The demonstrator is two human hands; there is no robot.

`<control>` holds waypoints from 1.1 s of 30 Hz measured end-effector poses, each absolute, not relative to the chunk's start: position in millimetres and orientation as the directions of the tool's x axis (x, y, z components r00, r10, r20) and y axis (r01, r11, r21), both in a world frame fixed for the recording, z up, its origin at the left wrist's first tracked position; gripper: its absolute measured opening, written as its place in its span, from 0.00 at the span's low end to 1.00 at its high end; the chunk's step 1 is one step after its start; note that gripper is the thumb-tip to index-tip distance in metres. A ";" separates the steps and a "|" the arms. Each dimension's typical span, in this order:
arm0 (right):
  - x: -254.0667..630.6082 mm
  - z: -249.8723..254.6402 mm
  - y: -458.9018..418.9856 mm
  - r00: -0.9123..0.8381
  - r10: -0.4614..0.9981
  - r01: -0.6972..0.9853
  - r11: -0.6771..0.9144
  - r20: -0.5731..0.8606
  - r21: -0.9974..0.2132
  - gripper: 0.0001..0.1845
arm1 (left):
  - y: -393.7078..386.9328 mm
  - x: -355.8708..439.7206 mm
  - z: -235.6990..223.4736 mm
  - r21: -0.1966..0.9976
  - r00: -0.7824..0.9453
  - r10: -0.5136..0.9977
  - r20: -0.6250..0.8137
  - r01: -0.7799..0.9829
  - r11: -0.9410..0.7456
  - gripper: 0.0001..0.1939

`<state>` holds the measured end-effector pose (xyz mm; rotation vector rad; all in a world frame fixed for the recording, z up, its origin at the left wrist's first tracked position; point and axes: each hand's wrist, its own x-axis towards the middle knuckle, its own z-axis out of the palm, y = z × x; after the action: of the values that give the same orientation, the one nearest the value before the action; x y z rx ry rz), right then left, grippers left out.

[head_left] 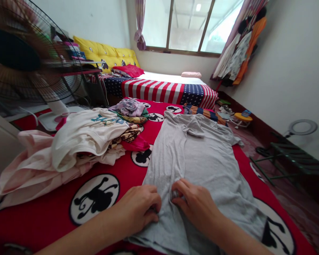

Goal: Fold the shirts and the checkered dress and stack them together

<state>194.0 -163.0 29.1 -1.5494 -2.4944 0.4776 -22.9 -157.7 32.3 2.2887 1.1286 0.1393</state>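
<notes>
A grey T-shirt (pixel 202 156) lies spread lengthwise on a red bedspread (pixel 55 212) printed with black-and-white cartoon circles. My left hand (pixel 138 209) rests on the shirt's near left part, fingers curled and pinching a fold of the cloth. My right hand (pixel 195 203) sits right beside it, fingers bent and gripping the same gathered fold. The two hands nearly touch at the shirt's near end.
A pile of clothes (pixel 82 141), cream, pink and patterned, lies to the left. A standing fan (pixel 29 53) is at far left. Beyond is a bed with a flag-pattern cover (pixel 170 90), a window (pixel 186 24), hanging clothes (pixel 239 46), and a green rack (pixel 289 156) at right.
</notes>
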 end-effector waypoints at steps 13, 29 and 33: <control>213.1 38.2 -158.1 -0.413 0.909 0.808 0.342 -0.048 -0.479 0.03 | -155.7 -31.0 40.4 0.576 0.655 0.737 -0.168 0.672 -0.465 0.04; 217.1 43.1 -176.6 -0.581 0.807 0.756 0.487 -0.108 -0.437 0.14 | -137.2 -52.2 33.9 0.383 0.291 0.949 -0.124 0.896 -0.225 0.10; 211.2 36.4 -177.9 -0.650 0.750 0.703 0.536 -0.118 -0.468 0.09 | -138.1 -51.6 29.0 0.371 0.323 0.944 -0.062 0.886 -0.279 0.12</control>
<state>211.2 -177.9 36.4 -1.2664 -2.6671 0.7447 -51.6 -138.1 29.0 2.2575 1.6338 0.2422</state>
